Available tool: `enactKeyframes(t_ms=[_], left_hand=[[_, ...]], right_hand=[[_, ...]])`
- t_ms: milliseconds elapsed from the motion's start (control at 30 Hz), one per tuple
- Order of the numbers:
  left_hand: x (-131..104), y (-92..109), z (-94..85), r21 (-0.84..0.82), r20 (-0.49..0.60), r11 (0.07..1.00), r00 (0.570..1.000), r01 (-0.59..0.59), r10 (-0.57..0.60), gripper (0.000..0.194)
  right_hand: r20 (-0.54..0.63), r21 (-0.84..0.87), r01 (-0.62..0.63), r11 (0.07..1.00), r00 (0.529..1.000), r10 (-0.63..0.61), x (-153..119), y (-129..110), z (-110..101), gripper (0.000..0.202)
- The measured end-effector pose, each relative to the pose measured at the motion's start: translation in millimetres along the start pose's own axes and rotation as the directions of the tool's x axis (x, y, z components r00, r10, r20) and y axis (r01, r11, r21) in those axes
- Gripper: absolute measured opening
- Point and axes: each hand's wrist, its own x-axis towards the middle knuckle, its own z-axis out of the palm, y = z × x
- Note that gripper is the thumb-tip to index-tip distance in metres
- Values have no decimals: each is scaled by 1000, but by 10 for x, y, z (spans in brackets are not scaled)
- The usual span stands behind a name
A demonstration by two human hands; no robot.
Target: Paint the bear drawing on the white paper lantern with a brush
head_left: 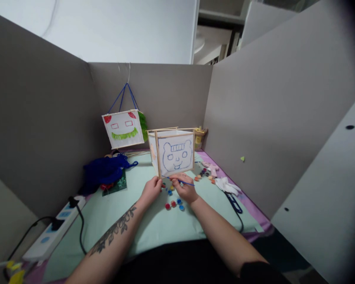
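A square paper lantern (177, 156) with a wooden stick frame stands tilted in front of me. Its near panel carries a bear face drawn in blue outline. My left hand (152, 190) pinches the frame's lower left corner. In my right hand (185, 190) is a thin blue paintbrush (187, 183), its tip pointing left at the panel's lower edge. Between and below my hands, small paint pots (173, 204) in red and blue sit on the table, some partly hidden by my fingers.
A painted lantern (124, 128) hangs by blue cords at the back left. Blue yarn (106, 169) lies at left, near a power strip (55, 228). White gloves (226, 185) and dark blue scissors (234, 203) lie at right. Grey partitions (254, 118) enclose the table.
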Motion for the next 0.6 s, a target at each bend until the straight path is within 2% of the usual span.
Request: enactKeyframes(t_ms=[200,600], left_hand=[[4,-26,11,-2,-5,1000,1000,-17,17,25],[8,-26,16,8,-14,1000,1000,-13,13,24]], right_hand=[[-68,-12,-12,1000,998,11,13,-33,-10,20],[-12,-27,46,999,999,-46,11,18,45,21]])
